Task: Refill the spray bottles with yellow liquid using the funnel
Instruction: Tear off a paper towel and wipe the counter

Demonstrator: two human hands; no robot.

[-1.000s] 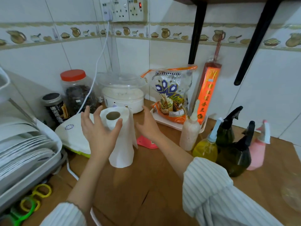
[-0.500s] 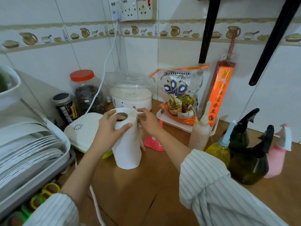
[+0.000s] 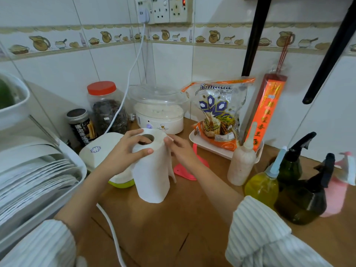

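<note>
My left hand (image 3: pixel 123 151) grips the top of the upright paper roll (image 3: pixel 152 168) on the bench (image 3: pixel 154 228), and my right hand (image 3: pixel 181 149) pinches its loose sheet. The pink funnel (image 3: pixel 185 170) lies flat just behind my right hand, which is nearer it. The spray bottles (image 3: pixel 300 195) stand upright, well off to its right.

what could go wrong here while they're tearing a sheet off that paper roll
The paper towel roll stands upright, steadied only at its top by the left hand. A hard pull by the right hand on the loose sheet could tip it over. The right sleeve hangs close to the yellow spray bottle and the dark green bottle, so drawing that arm back might knock them.
</note>
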